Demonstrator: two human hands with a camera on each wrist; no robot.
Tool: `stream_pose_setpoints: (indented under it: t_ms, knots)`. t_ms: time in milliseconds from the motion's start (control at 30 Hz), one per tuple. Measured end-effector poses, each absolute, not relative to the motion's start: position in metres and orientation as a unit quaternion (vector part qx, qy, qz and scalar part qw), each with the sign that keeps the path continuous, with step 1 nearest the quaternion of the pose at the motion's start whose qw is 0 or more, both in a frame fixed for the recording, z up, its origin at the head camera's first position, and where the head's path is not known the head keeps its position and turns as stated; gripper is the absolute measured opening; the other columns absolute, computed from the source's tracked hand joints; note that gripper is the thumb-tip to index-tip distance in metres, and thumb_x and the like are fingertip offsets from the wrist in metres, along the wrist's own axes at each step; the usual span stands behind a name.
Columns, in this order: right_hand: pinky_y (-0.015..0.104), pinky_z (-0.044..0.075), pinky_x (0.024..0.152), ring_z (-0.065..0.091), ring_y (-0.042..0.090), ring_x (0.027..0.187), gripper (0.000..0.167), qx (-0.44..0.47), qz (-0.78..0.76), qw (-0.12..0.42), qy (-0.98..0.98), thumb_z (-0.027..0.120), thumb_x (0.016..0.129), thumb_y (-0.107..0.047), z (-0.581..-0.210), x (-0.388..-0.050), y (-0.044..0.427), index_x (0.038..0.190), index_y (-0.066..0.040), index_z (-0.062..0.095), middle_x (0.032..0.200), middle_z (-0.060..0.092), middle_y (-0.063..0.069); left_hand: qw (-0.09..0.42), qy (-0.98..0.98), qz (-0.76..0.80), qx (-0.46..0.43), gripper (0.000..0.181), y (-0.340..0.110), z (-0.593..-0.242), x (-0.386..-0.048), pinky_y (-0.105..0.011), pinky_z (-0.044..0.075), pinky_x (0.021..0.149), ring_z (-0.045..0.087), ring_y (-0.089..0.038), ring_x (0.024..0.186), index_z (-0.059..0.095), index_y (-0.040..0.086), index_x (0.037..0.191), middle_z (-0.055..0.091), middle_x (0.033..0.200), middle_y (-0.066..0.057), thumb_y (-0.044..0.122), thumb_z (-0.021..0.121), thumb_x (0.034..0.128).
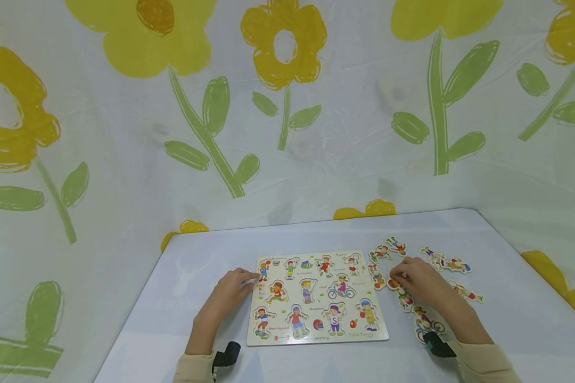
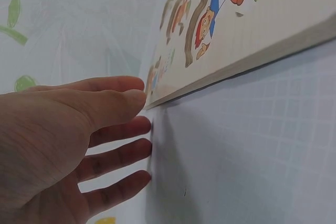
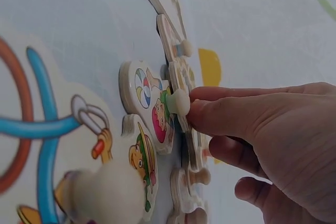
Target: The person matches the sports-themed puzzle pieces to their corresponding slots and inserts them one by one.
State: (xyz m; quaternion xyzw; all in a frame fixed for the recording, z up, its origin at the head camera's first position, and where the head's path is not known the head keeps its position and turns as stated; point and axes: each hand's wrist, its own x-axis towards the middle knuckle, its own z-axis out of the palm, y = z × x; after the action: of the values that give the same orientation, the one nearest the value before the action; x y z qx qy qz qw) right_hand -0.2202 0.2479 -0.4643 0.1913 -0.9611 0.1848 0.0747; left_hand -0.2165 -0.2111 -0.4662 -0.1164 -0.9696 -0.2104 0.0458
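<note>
A wooden puzzle board [image 1: 316, 295] with shaped recesses and printed sports figures lies on the table. At its left edge my left hand [image 1: 230, 291] has its fingers nearly straight; thumb and index fingertips are at the board's corner in the left wrist view. To the right of the board, my right hand [image 1: 421, 279] pinches a puzzle piece [image 1: 392, 283] between thumb and index finger, with its knob hidden by the fingertips. Close below lies a volleyball-player piece [image 3: 149, 100] with a pale round knob. A cyclist piece [image 1: 427, 323] is beneath the right wrist.
More knobbed pieces lie around the right hand: a pair [image 1: 387, 250] behind it, one [image 1: 376, 276] beside the board, a pair [image 1: 445, 260] at the far right and one [image 1: 466, 291] by the forearm. A flower-printed cloth [image 1: 345, 122] hangs behind the table [image 1: 211, 244].
</note>
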Motion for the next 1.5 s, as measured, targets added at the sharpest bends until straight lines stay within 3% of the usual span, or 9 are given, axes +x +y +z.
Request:
stream_pose_setpoints:
  t_ms: [700, 967, 1500]
  knots:
    - [0.026, 0.05, 0.068, 0.056, 0.009, 0.078, 0.009, 0.155, 0.234, -0.019, -0.96, 0.068, 0.09, -0.014, -0.4576, -0.2217, 0.2558, 0.096, -0.009, 0.073, 0.086, 0.066, -0.004, 0.062, -0.964, -0.212, -0.146, 0.025, -0.2115, -0.4678, -0.2185, -0.044, 0.053, 0.087, 0.065, -0.027, 0.102, 0.075, 0.014, 0.11, 0.071, 0.108, -0.009, 0.007, 0.072, 0.0862]
    - [0.021, 0.045, 0.063, 0.051, 0.006, 0.071, 0.009, 0.168, 0.236, -0.013, -0.957, 0.071, 0.089, -0.018, -0.459, -0.2206, 0.2512, 0.094, -0.012, 0.073, 0.08, 0.064, -0.007, 0.061, -0.964, -0.216, -0.143, 0.024, -0.2109, -0.4668, -0.2179, -0.045, 0.052, 0.089, 0.065, -0.028, 0.103, 0.076, 0.013, 0.11, 0.072, 0.108, -0.01, 0.008, 0.071, 0.0866]
    - [0.019, 0.044, 0.059, 0.047, 0.005, 0.069, 0.014, 0.189, 0.258, -0.028, -0.947, 0.068, 0.085, -0.007, -0.4555, -0.2174, 0.2489, 0.097, -0.01, 0.074, 0.083, 0.062, -0.006, 0.05, -0.962, -0.237, -0.13, 0.02, -0.2093, -0.4689, -0.2169, -0.041, 0.052, 0.084, 0.063, -0.022, 0.098, 0.076, 0.012, 0.106, 0.069, 0.105, -0.006, 0.009, 0.072, 0.0865]
